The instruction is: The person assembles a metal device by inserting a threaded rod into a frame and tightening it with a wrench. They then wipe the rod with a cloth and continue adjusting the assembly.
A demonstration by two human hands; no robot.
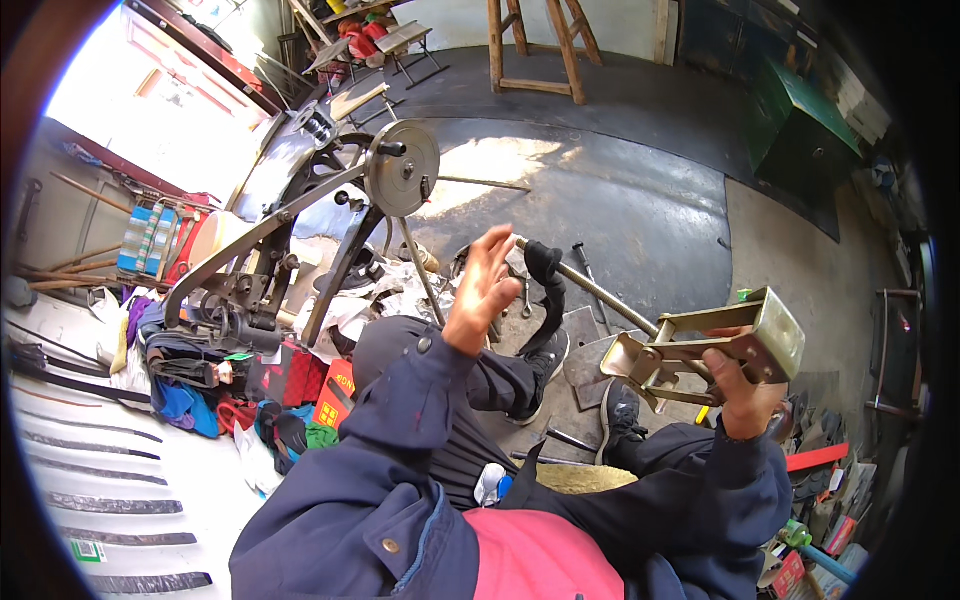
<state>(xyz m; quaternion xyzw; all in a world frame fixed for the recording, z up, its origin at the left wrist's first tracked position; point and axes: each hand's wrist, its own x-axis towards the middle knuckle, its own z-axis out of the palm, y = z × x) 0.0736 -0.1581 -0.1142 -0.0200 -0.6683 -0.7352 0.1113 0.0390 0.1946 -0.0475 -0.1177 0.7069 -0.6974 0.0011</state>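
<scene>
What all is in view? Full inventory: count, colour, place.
metal bracket: 1, dull gold, right of centre
metal rod: 1, metallic, running from bracket toward centre
curved piece: 1, black, near rod's far end
crank machine: 1, dark metal, left of centre
cloths and bags: many, mixed colours, below machine
strips: several, black, lower left
stools: at least 2, pale seats, top left
wooden trestle: 1, brown, top
cabinet: 1, green, upper right
floor mat: black, beyond rod
red strip: 1, red, right
small clutter: uncountable
shoes: 2, black, centre
sleeves: 2, navy, lower half
left hand: 1, bare, open near rod's end
right hand: 1, bare, gripping bracket
</scene>
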